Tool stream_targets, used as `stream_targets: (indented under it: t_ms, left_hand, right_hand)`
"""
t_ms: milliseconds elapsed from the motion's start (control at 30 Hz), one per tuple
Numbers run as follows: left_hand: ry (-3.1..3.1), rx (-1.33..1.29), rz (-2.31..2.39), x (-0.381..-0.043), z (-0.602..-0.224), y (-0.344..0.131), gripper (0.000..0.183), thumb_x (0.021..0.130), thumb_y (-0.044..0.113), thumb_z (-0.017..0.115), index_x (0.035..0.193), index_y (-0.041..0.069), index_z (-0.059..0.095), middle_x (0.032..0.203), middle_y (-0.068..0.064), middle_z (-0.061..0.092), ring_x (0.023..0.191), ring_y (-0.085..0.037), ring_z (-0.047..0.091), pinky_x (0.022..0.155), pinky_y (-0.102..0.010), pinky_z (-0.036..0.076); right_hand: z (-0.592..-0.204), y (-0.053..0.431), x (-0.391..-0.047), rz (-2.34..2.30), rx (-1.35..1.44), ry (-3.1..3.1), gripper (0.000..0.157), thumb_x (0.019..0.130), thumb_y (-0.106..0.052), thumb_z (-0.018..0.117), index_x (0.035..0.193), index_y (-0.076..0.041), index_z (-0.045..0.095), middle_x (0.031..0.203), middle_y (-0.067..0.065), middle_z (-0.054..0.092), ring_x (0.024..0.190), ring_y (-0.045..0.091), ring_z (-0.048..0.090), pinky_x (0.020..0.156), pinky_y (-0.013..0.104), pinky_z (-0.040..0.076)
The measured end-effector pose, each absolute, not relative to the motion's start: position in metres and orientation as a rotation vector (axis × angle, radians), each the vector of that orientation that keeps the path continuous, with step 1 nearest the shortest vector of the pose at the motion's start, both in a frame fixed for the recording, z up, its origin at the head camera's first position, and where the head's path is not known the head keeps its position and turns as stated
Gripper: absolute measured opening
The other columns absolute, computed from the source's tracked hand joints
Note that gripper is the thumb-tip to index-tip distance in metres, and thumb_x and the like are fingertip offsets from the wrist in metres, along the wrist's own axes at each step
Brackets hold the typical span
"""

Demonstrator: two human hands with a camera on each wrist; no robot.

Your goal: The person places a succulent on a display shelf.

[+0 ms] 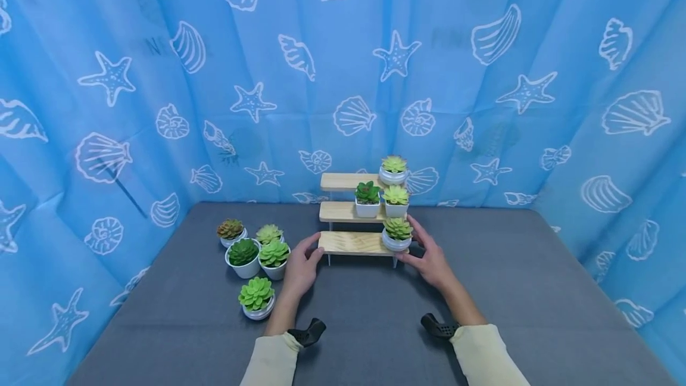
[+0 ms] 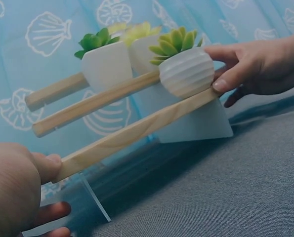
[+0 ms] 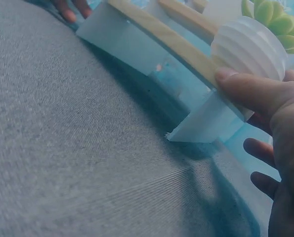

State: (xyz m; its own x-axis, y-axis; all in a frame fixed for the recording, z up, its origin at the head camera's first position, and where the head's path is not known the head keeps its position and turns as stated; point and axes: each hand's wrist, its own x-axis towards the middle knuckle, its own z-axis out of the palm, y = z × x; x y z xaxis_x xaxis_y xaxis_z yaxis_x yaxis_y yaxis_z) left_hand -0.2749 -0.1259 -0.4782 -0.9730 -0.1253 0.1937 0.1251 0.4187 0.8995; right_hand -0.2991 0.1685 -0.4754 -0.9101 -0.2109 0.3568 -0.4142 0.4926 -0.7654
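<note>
A three-tier wooden display stand [image 1: 351, 243] with clear legs stands toward the back of the table. My left hand [image 1: 301, 268] holds the left end of its lowest board, the thumb at the corner. At the opposite end my right hand [image 1: 430, 260] grips the same board, its thumb [image 3: 235, 81] on the front edge. Right beside that thumb, a ribbed white pot with a light green succulent [image 1: 396, 236] sits on the board. On the middle tier are a dark green succulent [image 1: 367, 200] and a yellow-green one [image 1: 396, 200]. Another potted succulent [image 1: 393, 170] tops the upper tier at the right.
Several potted succulents stand on the grey table [image 1: 187, 314] left of my left hand, among them a dark green one [image 1: 243, 257] and a bright green one [image 1: 256, 298] nearest me. A blue shell-print curtain [image 1: 321, 76] hangs close behind the stand and along both sides.
</note>
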Motion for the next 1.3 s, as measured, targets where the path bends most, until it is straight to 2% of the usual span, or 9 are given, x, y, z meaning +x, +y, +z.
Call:
stream_targets:
  t_ms: [200,300,433,633,833,933,1167,1300]
  left_hand:
    - [-2.432,-0.029,-1.581,-0.275,-0.478,-0.124,0.036,0.087,0.022,0.051,0.123,0.02,0.049,0.123,0.001,0.047,0.106,-0.016,0.047,0.085,-0.038,0.039]
    - [-2.431,-0.001,-1.567,-0.274,-0.477,-0.125,0.035,0.087,0.022,0.052,0.122,0.022,0.05,0.122,0.002,0.047,0.105,-0.015,0.048,0.085,-0.037,0.04]
    - [-2.438,0.021,-1.562,-0.274,-0.476,-0.124,0.035,0.087,0.023,0.052,0.122,0.024,0.05,0.122,0.003,0.048,0.103,-0.014,0.049,0.084,-0.036,0.04]
    - [-2.445,0.018,-1.573,-0.274,-0.477,-0.123,0.036,0.087,0.023,0.052,0.123,0.021,0.049,0.122,0.003,0.047,0.103,-0.016,0.049,0.084,-0.037,0.04]
    - [-2.441,0.038,-1.549,-0.275,-0.475,-0.124,0.035,0.087,0.022,0.052,0.122,0.023,0.05,0.121,0.004,0.048,0.098,-0.012,0.05,0.081,-0.035,0.042]
    - [-2.448,0.041,-1.553,-0.275,-0.474,-0.123,0.035,0.087,0.022,0.052,0.122,0.025,0.049,0.121,0.005,0.048,0.099,-0.011,0.05,0.082,-0.035,0.042]
    - [-2.453,0.026,-1.555,-0.273,-0.475,-0.123,0.035,0.087,0.022,0.051,0.122,0.026,0.049,0.121,0.005,0.047,0.102,-0.013,0.049,0.084,-0.036,0.04]
    - [-2.446,0.023,-1.54,-0.275,-0.476,-0.123,0.035,0.087,0.022,0.051,0.122,0.026,0.049,0.12,0.006,0.047,0.102,-0.014,0.049,0.085,-0.035,0.04]
  right_hand:
    - [-0.475,0.172,-0.3,1.334,0.529,-2.56,0.085,0.068,-0.036,0.07,0.135,-0.039,0.018,0.131,0.009,0.036,0.112,0.031,0.04,0.086,0.056,0.029]
    - [-0.473,0.17,-0.302,1.322,0.532,-2.581,0.084,0.068,-0.04,0.069,0.135,-0.039,0.018,0.131,0.008,0.037,0.111,0.031,0.04,0.086,0.056,0.029]
    - [-0.47,0.17,-0.304,1.328,0.521,-2.601,0.084,0.067,-0.042,0.069,0.135,-0.04,0.018,0.131,0.009,0.036,0.111,0.032,0.04,0.086,0.057,0.029]
    - [-0.472,0.17,-0.305,1.346,0.505,-2.618,0.085,0.067,-0.04,0.07,0.134,-0.042,0.017,0.133,0.008,0.034,0.111,0.034,0.04,0.087,0.057,0.027]
    - [-0.471,0.168,-0.306,1.354,0.519,-2.607,0.085,0.068,-0.04,0.07,0.134,-0.042,0.017,0.135,0.005,0.033,0.111,0.033,0.04,0.086,0.057,0.028]
    - [-0.467,0.167,-0.303,1.374,0.519,-2.609,0.085,0.068,-0.039,0.07,0.135,-0.04,0.018,0.135,0.005,0.032,0.111,0.032,0.04,0.086,0.057,0.028]
    - [-0.443,0.159,-0.282,1.424,0.515,-2.592,0.082,0.071,-0.021,0.071,0.137,-0.023,0.023,0.13,0.016,0.037,0.109,0.038,0.04,0.085,0.06,0.026]
    - [-0.444,0.159,-0.284,1.412,0.499,-2.605,0.082,0.071,-0.024,0.071,0.137,-0.026,0.021,0.131,0.014,0.037,0.11,0.036,0.04,0.086,0.059,0.026]
